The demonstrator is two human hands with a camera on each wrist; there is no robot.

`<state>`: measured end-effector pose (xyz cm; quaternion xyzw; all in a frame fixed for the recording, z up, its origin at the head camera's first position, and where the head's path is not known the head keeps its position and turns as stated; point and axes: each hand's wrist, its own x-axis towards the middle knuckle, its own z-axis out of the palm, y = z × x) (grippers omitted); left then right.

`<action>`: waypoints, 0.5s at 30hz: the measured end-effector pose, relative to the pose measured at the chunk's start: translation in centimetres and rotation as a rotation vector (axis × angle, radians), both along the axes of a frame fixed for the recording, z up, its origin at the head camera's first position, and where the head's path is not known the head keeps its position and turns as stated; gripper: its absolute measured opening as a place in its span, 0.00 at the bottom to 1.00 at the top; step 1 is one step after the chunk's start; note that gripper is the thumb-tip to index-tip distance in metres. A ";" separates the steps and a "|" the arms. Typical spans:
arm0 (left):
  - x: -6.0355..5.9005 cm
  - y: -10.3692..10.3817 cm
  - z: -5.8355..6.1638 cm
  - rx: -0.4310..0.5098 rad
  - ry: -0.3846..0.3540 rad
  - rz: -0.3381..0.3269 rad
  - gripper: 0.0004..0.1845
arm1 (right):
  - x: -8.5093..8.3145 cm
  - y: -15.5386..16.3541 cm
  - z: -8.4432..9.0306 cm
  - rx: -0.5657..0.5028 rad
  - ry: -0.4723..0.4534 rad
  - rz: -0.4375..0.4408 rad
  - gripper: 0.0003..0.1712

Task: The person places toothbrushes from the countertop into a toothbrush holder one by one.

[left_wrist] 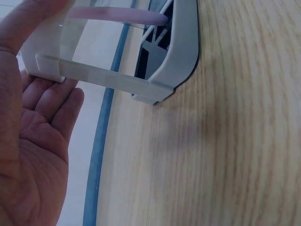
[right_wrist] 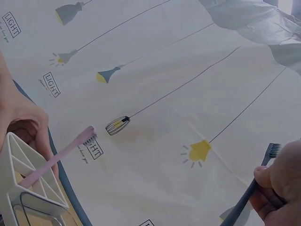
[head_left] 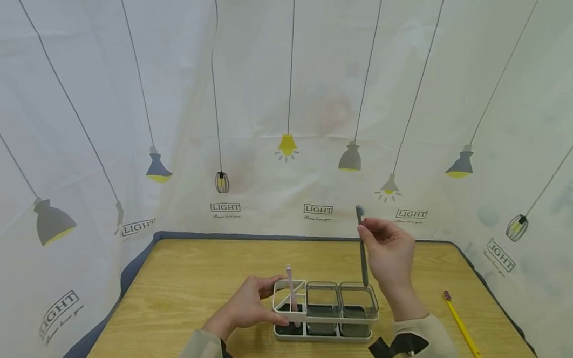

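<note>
Head view: right hand [head_left: 390, 252] pinches a grey toothbrush [head_left: 362, 250] high on its handle, just under the bristle head, thumb and fingers curled on it; brush hangs upright, lower end at or just inside the rim of the right compartment of a white three-compartment toothbrush holder [head_left: 325, 312], cannot tell if it touches. Left hand [head_left: 251, 305] has thumb and fingers curled round the holder's left end, steadying it on the wooden bench [head_left: 185, 292]. Pink toothbrush [head_left: 291, 292] stands in the left compartment, slightly tilted. Yellow toothbrush [head_left: 462, 326] lies flat on the bench at near right, apart from the holder.

Handling, judged: grey brush is light, thin, stiff plastic, smooth handle that could swing or slip in a pinch so close to the head; a grip nearer mid-handle would give more control. Holder looks light, hard plastic with clear cups, likely to slide or tip unless held at its end wall.

Writing: "LIGHT" printed repeatedly on the backdrop sheet [head_left: 311, 91] under the lamp drawings; small script below unreadable. No brand legible on brushes or holder.
</note>
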<state>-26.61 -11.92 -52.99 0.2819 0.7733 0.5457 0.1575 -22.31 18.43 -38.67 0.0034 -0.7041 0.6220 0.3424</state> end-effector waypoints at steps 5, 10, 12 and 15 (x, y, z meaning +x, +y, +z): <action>0.0 0.0 0.1 0.010 -0.008 -0.004 0.49 | -0.3 -1.5 -0.4 -0.056 -0.008 0.072 0.06; -0.1 0.0 0.0 0.014 -0.015 -0.008 0.48 | -0.6 -2.8 -0.8 -0.073 -0.032 0.116 0.06; -0.1 -0.1 -0.1 0.015 -0.016 -0.010 0.49 | -0.7 -3.3 -0.9 -0.074 -0.034 0.128 0.06; -0.1 0.0 0.0 0.015 -0.019 -0.013 0.50 | -0.7 -4.1 -1.0 -0.083 -0.028 0.144 0.06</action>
